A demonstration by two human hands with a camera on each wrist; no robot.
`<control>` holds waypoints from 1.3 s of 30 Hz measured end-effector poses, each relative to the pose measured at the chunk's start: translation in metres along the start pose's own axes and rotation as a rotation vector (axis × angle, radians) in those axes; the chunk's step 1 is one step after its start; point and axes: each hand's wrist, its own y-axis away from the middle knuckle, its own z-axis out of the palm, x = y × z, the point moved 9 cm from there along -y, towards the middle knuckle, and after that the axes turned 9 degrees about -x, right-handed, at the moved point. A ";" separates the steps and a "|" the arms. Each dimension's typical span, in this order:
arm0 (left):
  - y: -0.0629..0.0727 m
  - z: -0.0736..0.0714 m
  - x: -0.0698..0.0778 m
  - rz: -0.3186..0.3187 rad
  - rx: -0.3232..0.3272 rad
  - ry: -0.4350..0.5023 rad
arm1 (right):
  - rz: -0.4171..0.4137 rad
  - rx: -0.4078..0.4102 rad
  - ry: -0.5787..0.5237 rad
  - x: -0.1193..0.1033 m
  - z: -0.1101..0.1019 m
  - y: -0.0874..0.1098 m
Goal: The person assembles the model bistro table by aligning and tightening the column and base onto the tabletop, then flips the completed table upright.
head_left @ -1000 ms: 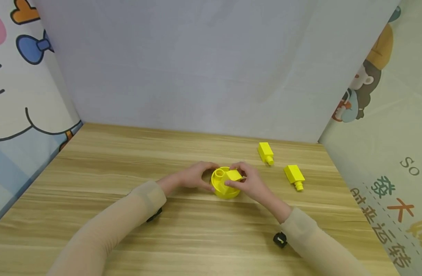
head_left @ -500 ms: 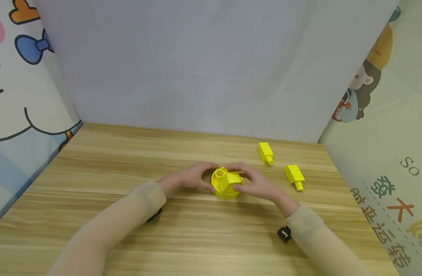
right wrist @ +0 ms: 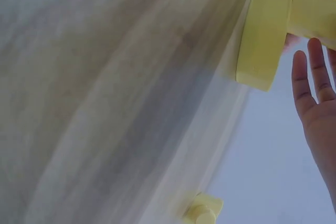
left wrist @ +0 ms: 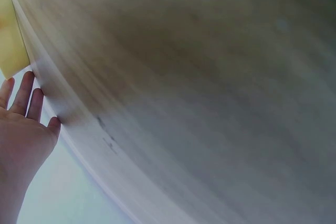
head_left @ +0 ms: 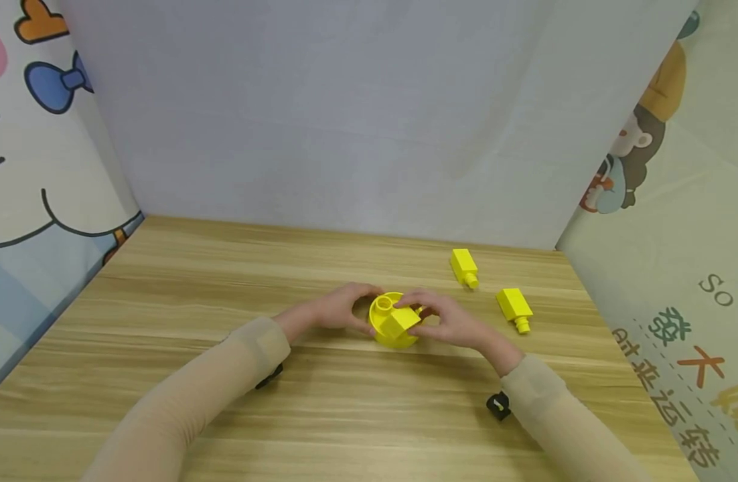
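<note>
A yellow round dish-like base (head_left: 396, 343) with a raised ring socket stands on the table. My left hand (head_left: 339, 308) grips its left side, thumb in front and fingers behind. My right hand (head_left: 450, 321) pinches a yellow rectangular block (head_left: 401, 323) at the right part of the base, its fingers over the block's top and far side. In the right wrist view the block (right wrist: 315, 17) stands on end against the base (right wrist: 265, 35); the block's lower end is hidden. The left wrist view catches the edge of the base (left wrist: 11, 35) beyond my fingertips.
Two similar yellow blocks with knobbed ends lie to the right, a farther one (head_left: 463, 266) and a nearer one (head_left: 515, 305). The wooden table (head_left: 321, 415) meets a pale cloth backdrop (head_left: 345, 134) at its far edge. Printed cloths hang left and right.
The block has turned on the base. My right hand shifted slightly to the right, and its fingers have moved across the block's top. The left hand has stayed in place on the base.
</note>
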 end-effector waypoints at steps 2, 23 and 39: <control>0.000 0.000 0.000 0.003 0.003 0.002 | 0.008 0.022 -0.012 0.001 0.000 -0.001; 0.027 0.011 0.004 -0.066 0.186 0.131 | -0.020 -0.007 0.021 -0.020 0.004 -0.001; 0.029 0.012 0.009 -0.069 0.312 0.104 | -0.005 0.011 -0.011 -0.011 0.005 -0.009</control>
